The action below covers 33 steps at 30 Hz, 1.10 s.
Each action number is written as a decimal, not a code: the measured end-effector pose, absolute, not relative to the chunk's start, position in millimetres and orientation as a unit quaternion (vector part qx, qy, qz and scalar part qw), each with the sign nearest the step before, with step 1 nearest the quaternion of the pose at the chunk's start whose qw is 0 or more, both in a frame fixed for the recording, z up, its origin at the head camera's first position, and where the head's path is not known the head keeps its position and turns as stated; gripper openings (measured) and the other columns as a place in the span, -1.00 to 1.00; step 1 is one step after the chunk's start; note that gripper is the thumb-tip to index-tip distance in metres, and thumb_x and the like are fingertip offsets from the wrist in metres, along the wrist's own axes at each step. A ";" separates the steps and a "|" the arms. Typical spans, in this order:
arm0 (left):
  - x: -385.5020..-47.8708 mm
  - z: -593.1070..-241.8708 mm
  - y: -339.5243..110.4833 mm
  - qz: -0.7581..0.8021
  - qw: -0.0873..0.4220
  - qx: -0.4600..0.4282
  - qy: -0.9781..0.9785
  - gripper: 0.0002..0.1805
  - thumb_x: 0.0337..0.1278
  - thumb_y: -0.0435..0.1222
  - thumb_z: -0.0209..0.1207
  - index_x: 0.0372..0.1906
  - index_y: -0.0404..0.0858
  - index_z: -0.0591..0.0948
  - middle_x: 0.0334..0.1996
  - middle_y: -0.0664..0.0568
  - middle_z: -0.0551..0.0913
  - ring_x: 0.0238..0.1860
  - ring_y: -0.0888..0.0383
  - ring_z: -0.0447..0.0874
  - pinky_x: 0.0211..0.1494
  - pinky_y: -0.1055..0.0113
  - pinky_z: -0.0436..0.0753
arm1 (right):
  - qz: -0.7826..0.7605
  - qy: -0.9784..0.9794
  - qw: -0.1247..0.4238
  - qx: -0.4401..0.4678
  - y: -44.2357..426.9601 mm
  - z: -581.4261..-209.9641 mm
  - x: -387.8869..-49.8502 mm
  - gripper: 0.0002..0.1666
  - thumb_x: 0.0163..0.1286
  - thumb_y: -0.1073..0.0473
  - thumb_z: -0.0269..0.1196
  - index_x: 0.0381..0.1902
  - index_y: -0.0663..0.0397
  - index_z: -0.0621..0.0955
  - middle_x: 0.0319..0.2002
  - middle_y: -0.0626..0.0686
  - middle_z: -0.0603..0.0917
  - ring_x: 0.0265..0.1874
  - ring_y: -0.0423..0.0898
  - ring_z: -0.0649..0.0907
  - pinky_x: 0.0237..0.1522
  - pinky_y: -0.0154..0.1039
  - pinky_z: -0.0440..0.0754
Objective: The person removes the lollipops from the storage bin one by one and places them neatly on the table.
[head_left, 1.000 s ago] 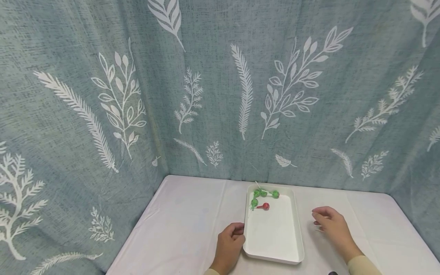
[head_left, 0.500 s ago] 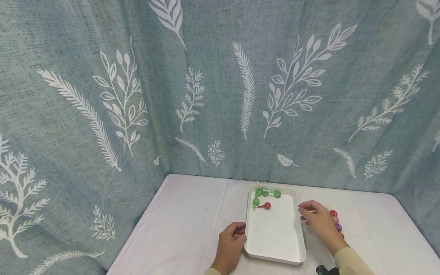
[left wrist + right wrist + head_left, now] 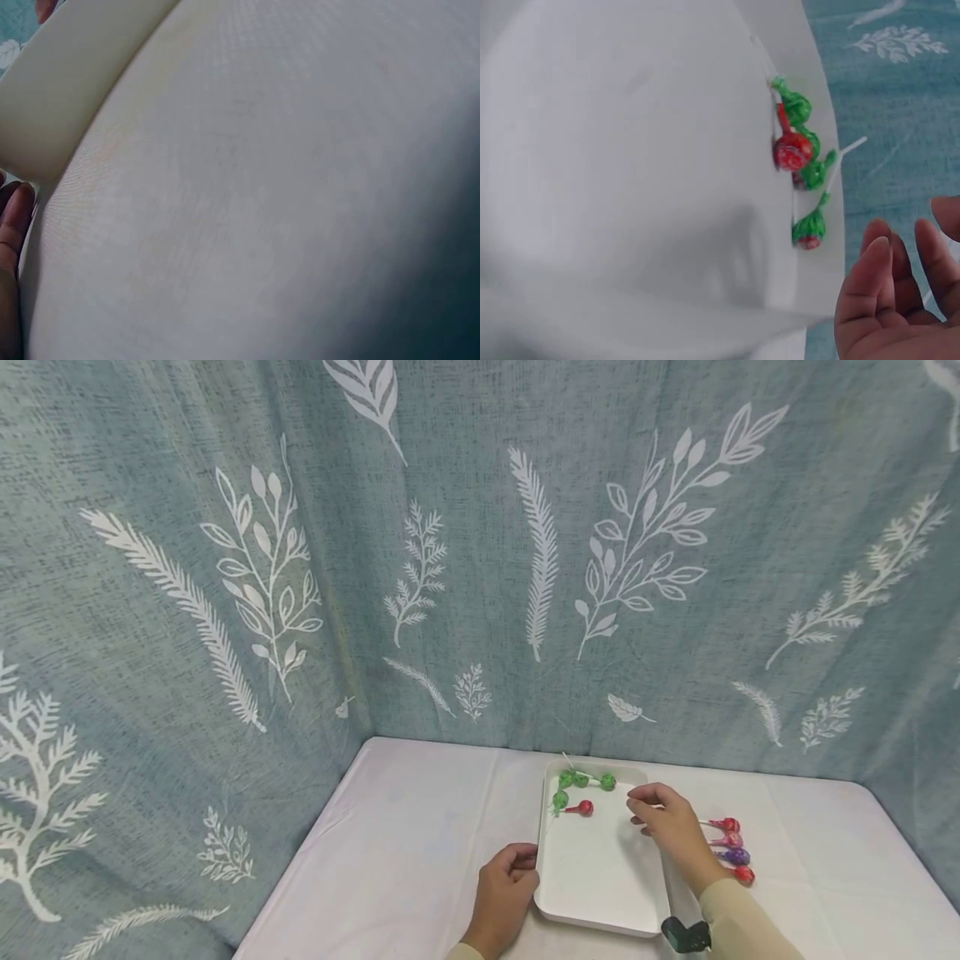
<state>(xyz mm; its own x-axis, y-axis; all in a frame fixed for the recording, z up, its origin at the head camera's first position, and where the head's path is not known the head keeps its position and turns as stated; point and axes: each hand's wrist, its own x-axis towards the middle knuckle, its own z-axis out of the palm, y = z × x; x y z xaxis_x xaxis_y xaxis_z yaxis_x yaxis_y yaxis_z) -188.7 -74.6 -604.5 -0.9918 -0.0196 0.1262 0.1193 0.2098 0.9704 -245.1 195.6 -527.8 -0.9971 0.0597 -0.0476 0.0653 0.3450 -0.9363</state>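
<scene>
A white rectangular tray (image 3: 592, 877) lies on the table; several green-wrapped lollipops (image 3: 561, 799) and one red lollipop (image 3: 585, 808) sit in its far left part. My left hand (image 3: 504, 893) rests beside the tray's left wall, its fingertips touching it from outside. In the left wrist view only a bit of that hand (image 3: 13, 225) shows near the tray's corner. Over the tray's right rim hovers my right hand (image 3: 670, 831). Its fingers (image 3: 866, 277) are loosely bent in the right wrist view, with nothing visible between them.
On the table right of the tray, several red, pink and purple lollipops (image 3: 738, 857) lie in a column, sticks pointing left, partly behind the right forearm. A dark device (image 3: 686, 935) is at the right wrist. A patterned curtain (image 3: 480, 568) stands behind the white table (image 3: 427, 827).
My right hand has moved left from beside the lollipops on the table to over the tray's right rim, uncovering them. The left hand stays at the tray's left side.
</scene>
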 end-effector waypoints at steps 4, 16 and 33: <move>-188.4 -605.2 -76.4 -0.632 0.059 -0.035 -0.772 -0.61 0.13 -0.49 0.22 0.09 -0.37 0.73 -0.13 0.03 0.78 -0.13 0.13 0.79 -0.05 0.38 0.74 | -0.585 0.810 -0.003 0.036 186.5 -530.3 -253.9 -0.61 0.65 0.16 0.24 0.22 0.38 0.60 0.03 0.19 0.67 -0.10 -0.01 0.74 -0.11 -0.24 0.70; -188.9 -605.2 -75.5 -0.627 0.064 -0.033 -0.776 -0.63 0.14 -0.49 0.22 0.08 -0.36 0.75 -0.16 0.05 0.79 -0.16 0.16 0.79 -0.08 0.36 0.75 | -0.600 0.798 0.020 0.049 161.2 -547.3 -267.4 -0.64 0.65 0.22 0.22 0.22 0.39 0.57 0.03 0.21 0.65 -0.06 0.06 0.73 -0.12 -0.19 0.72; -186.8 -602.2 -75.5 -0.618 0.048 -0.025 -0.784 -0.60 0.12 -0.45 0.21 0.09 -0.33 0.75 -0.17 0.09 0.78 -0.20 0.20 0.77 -0.12 0.38 0.73 | -0.555 0.830 -0.038 0.036 160.3 -576.7 -286.7 -0.46 0.60 0.24 0.22 0.42 0.35 0.43 0.40 0.34 0.36 -0.02 0.12 0.62 -0.18 -0.30 0.68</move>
<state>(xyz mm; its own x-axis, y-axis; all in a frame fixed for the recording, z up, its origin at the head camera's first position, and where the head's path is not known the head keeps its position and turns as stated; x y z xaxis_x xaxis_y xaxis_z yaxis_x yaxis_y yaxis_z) -186.8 -75.5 -602.2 -0.9941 -0.0204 0.1062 0.0985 0.2345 0.9671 -286.7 160.3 -576.7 -0.9946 0.1016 0.0226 0.0179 0.3808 -0.9245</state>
